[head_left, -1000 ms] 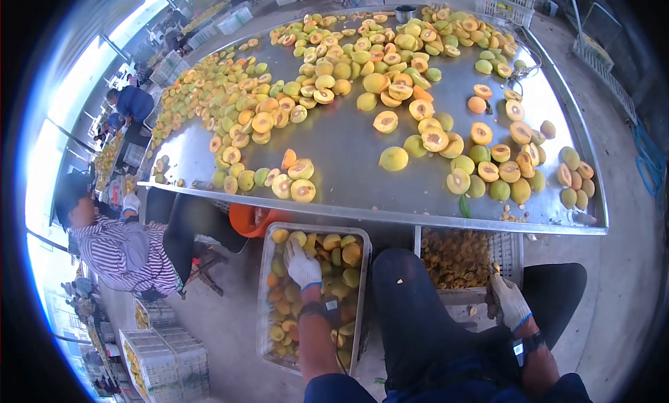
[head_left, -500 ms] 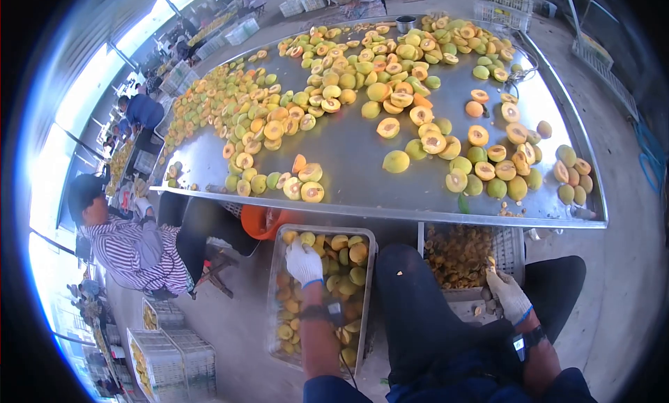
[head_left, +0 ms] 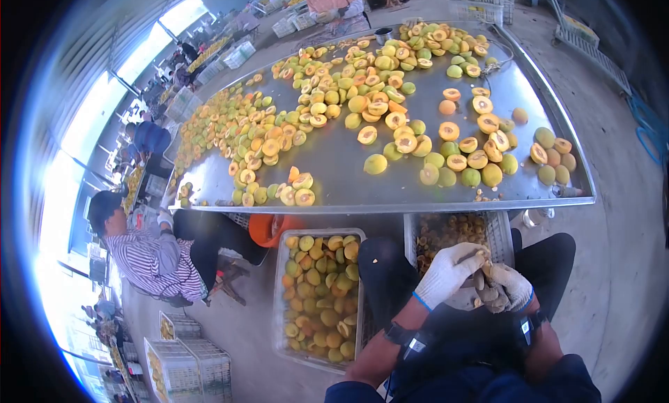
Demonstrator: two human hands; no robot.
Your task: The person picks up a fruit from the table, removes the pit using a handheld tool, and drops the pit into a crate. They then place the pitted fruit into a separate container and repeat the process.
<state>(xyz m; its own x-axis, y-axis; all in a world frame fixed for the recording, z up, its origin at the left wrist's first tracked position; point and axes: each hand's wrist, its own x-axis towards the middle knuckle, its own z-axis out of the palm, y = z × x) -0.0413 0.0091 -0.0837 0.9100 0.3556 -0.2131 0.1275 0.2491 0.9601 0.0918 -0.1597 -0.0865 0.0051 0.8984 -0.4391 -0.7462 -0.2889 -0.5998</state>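
My left hand (head_left: 447,272), in a white glove, is closed, its fingertips meeting my right hand above my lap. My right hand (head_left: 503,287), also gloved, has its fingers curled around something small and brownish that I cannot make out. Both hands are in front of a crate (head_left: 499,237) of brown pits and scraps under the table edge. Left of my leg stands a crate (head_left: 279,291) full of whole and halved yellow-green fruit (head_left: 322,277). On the metal table (head_left: 334,176) lie many fruit halves (head_left: 483,104), with their cut faces and pits showing.
A person in a striped shirt (head_left: 157,260) sits at the left by an orange bucket (head_left: 265,230). Another person (head_left: 336,4) is at the table's far side. Stacked white crates (head_left: 188,368) stand at the lower left. A metal cup (head_left: 383,35) sits on the table's far edge.
My left hand has left the fruit crate and moved right to meet my right hand. The view has shifted slightly. The person across the table shows more fully.
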